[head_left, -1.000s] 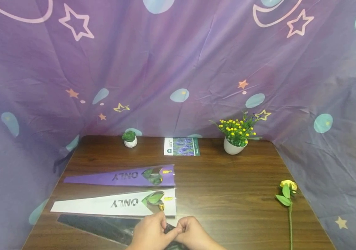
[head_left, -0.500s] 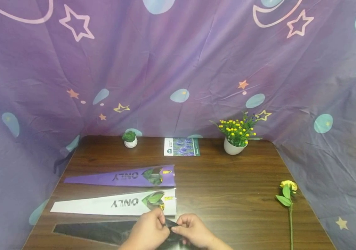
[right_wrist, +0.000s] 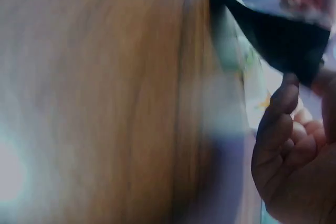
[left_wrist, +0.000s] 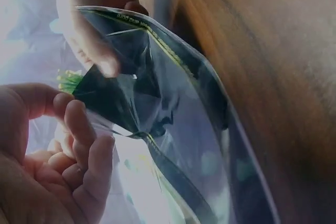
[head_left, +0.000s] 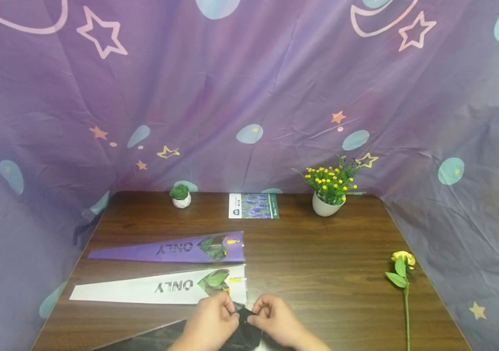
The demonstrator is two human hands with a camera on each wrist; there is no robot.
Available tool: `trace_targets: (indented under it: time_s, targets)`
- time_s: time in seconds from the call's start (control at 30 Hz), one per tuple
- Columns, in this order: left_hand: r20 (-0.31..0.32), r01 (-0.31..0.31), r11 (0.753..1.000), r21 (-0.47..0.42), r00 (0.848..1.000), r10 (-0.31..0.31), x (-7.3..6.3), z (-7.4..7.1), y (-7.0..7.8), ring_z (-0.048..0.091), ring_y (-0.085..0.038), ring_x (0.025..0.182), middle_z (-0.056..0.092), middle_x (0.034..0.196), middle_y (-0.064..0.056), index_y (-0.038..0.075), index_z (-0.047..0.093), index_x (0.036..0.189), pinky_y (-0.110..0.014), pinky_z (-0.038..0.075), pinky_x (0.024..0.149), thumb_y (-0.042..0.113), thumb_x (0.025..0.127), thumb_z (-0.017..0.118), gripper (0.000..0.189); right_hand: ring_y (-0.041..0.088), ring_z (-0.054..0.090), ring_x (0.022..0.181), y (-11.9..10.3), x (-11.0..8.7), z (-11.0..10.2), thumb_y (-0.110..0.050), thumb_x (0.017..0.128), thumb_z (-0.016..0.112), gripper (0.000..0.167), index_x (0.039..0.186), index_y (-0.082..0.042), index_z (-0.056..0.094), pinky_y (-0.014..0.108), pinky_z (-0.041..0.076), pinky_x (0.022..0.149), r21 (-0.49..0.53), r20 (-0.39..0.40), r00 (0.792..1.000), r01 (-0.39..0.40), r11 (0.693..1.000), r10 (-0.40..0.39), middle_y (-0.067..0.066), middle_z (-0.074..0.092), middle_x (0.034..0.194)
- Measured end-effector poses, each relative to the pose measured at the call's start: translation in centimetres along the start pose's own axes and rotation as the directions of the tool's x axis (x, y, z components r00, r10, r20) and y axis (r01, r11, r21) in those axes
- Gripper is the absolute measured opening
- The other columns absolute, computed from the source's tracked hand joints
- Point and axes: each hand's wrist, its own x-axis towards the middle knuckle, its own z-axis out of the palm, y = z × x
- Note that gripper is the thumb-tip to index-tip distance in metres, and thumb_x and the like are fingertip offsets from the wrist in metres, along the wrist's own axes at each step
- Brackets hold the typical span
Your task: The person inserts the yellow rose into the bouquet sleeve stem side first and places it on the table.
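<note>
A black, partly see-through flower sleeve (head_left: 157,336) lies across the near part of the table, its wide end raised between both hands. My left hand (head_left: 212,319) pinches one side of that end with thumb and forefinger. Opposite it, my right hand (head_left: 278,319) pinches the other side. In the left wrist view the sleeve's mouth (left_wrist: 181,77) gapes, showing clear film and a yellow-lettered edge. The right wrist view shows a dark corner (right_wrist: 283,40) of it at the fingertips. A yellow rose (head_left: 403,261) with green leaves lies at the right, apart from the hands.
Just beyond the hands lie a white sleeve (head_left: 118,291) and a purple sleeve (head_left: 131,252), each with leaves showing inside. Along the back stand a small succulent (head_left: 181,196), a flower card (head_left: 254,205) and a white pot of yellow flowers (head_left: 327,204). Patterned cloth (head_left: 249,87) hangs around the table.
My hands have drawn slightly apart, spreading the black sleeve's wide end upward. Its narrow end has swung down toward the near edge and out of the head view.
</note>
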Motion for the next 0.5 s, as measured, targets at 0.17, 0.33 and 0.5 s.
trace_targets:
  time_s: [0.17,0.33,0.5]
  targets:
    - [-0.035,-0.018,0.998,-0.054,0.999,0.016,0.1,0.4,-0.3,0.055,-0.002,0.054,0.06,0.064,0.013,0.015,0.062,0.085,-0.026,0.048,0.054,0.014,0.085,0.08,0.018,0.004,0.054,0.051,-0.2,-0.4,-4.0,-0.012,0.095,0.078,0.017,0.095,0.002,0.069,0.019,0.044,0.046,-0.071,-0.175,0.984,0.006,0.997,-0.018,-0.005,0.061,0.064]
    - [-0.057,-0.026,0.998,-0.061,0.998,0.023,0.1,0.6,-0.5,0.055,-0.001,0.055,0.061,0.063,0.014,0.014,0.064,0.086,-0.026,0.049,0.058,0.013,0.084,0.081,0.018,0.023,0.066,0.063,-0.7,-1.9,-13.7,-0.021,0.097,0.077,0.027,0.109,0.002,0.071,0.035,0.052,0.055,-0.413,-0.609,0.793,-0.3,0.86,-0.015,0.01,0.071,0.077]
    - [-0.071,-0.033,0.996,-0.081,0.997,0.027,0.1,0.6,-0.7,0.053,0.0,0.054,0.061,0.063,0.014,0.014,0.063,0.086,-0.025,0.048,0.055,0.012,0.086,0.082,0.018,0.06,0.063,0.1,0.2,-5.8,-24.1,-0.032,0.099,0.068,0.058,0.142,0.003,0.051,0.066,0.053,0.07,-0.441,-0.769,0.622,-0.685,0.58,0.15,0.039,0.062,0.116]
